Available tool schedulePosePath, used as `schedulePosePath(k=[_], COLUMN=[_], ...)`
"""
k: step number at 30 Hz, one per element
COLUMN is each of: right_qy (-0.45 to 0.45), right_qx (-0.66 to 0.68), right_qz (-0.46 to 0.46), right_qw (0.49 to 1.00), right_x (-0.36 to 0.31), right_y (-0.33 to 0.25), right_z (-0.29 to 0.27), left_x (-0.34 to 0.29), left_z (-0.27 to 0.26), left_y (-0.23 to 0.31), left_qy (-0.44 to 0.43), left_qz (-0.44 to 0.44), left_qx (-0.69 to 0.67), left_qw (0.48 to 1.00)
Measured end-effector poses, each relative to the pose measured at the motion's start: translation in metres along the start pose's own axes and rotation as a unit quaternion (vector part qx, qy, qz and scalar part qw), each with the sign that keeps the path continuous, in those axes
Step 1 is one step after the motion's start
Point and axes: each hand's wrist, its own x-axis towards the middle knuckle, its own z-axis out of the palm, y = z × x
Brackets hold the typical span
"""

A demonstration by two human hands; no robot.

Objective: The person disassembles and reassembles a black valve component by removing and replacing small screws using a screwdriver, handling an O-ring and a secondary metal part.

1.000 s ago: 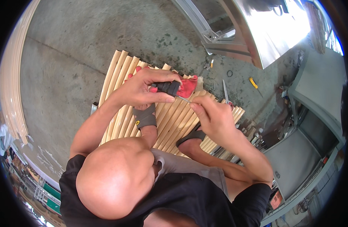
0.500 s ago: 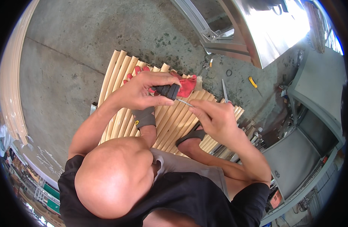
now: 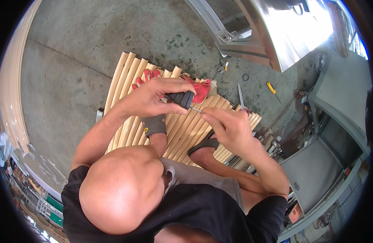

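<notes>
My left hand (image 3: pixel 162 96) is closed round a stepped black piece (image 3: pixel 181 99), thumb below and fingers above. From its right end a thin metal rod (image 3: pixel 196 109) sticks out. Thumb and forefinger of my right hand (image 3: pixel 230 126) pinch the rod's outer end; whether it is a screw or a tool tip is too small to tell. Both hands are above a bed of cream-coloured tubes (image 3: pixel 182 135) lying side by side. Just beyond my left hand lie a red work glove (image 3: pixel 201 90) and another red glove (image 3: pixel 147 76), partly hidden.
Scissors (image 3: pixel 241 94) lie right of the tubes. On the concrete floor (image 3: pixel 85 48) are a yellow-handled screwdriver (image 3: pixel 270 86) and a black ring (image 3: pixel 245 77). A metal frame (image 3: pixel 247 52) stands at the far right, a grey cabinet (image 3: pixel 316 174) at the right. More tubes (image 3: pixel 12 89) line the left.
My right hand has shifted slightly left, nearer the black piece, and less of the rod shows. The black piece has tilted a little; my left hand keeps its hold.
</notes>
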Motion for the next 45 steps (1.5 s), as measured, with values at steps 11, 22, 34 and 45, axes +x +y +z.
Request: schedulePosePath(k=[11,22,34,45], right_qy=[-0.010,-0.193,-0.035,-0.133], right_qx=[-0.145,0.383,-0.260,0.252], right_qz=[-0.124,0.386,-0.158,0.240], right_qw=[0.982,0.816,0.952,0.928], right_x=[0.006,0.029,0.004,0.014], right_y=[0.003,-0.016,-0.009,-0.006], right_z=[-0.009,-0.033,-0.022,-0.029], left_x=[-0.007,-0.003,-0.001,0.001], left_z=[0.003,0.003,0.002,0.000], left_y=[-0.002,0.003,0.003,0.003], left_qy=[0.008,0.013,0.019,-0.022], left_qz=[-0.020,-0.019,-0.029,-0.073], left_qx=[0.007,0.002,-0.023,-0.006], left_qw=[1.000,1.000,0.999,0.997])
